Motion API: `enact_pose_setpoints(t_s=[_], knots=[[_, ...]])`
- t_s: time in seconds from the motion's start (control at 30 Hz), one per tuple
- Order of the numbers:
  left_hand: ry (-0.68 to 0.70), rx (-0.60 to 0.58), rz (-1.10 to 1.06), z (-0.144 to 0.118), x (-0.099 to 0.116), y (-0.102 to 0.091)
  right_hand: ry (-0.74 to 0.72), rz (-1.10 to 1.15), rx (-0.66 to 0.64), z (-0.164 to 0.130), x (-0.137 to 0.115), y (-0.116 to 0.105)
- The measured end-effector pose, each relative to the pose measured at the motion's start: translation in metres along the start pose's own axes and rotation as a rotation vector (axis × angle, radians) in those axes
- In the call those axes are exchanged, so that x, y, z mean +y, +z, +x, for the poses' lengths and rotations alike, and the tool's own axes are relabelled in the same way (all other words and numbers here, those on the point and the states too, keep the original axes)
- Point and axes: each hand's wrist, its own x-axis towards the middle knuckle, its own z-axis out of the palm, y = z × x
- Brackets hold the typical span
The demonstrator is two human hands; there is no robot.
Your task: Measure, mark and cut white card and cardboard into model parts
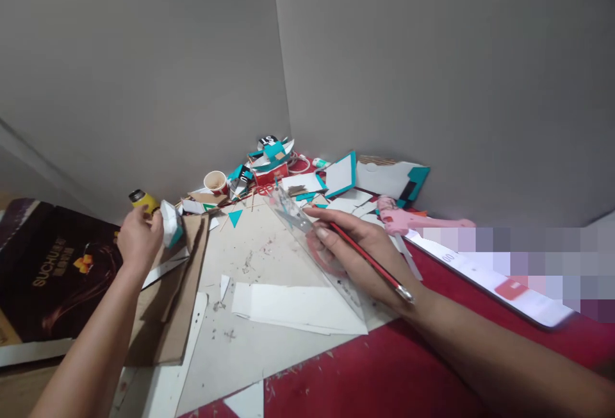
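Observation:
My left hand (141, 238) is at the left, its fingers curled against a white and teal folded paper piece (172, 224); the grip is partly hidden. Just behind those fingers is a yellow bottle with a black cap (144, 199). Between the fingers of my right hand (358, 248) is a red and black pencil (369, 261), slanting down toward the wrist. The same hand also grips a clear ruler (343, 290). Scissors (300, 222) with reddish handles show through the ruler, partly covered by my hand. Below lies a white folded paper strip (293, 308) on a pale board (230, 354).
Brown cardboard (166, 334) and a dark printed box (57, 270) occupy the left. A paper cup (216, 182) and teal and white scraps (341, 174) line the back by grey walls. On the right are a pink glue gun (408, 220) and a phone (490, 280) on red cloth (336, 379).

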Motion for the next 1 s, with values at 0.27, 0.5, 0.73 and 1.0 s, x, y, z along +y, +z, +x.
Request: enact_pose_setpoints(t_s=[0.27, 0.5, 0.73, 1.0], knots=[[0.414, -0.791, -0.185, -0.084, 0.046, 0.035, -0.025, 0.035, -0.149, 0.0, 0.013, 0.004], [0.516, -1.106, -0.308, -0.089, 0.035, 0.049, -0.124, -0.174, -0.502, 0.0, 0.016, 0.006], [0.416, -1.356, -0.554, -0.083, 0.025, 0.057, -0.252, -0.298, -0.587, -0.003, 0.028, 0.018], [0.483, -1.257, -0.576, -0.084, 0.021, 0.063, -0.111, -0.967, -0.367, 0.025, 0.033, -0.016]])
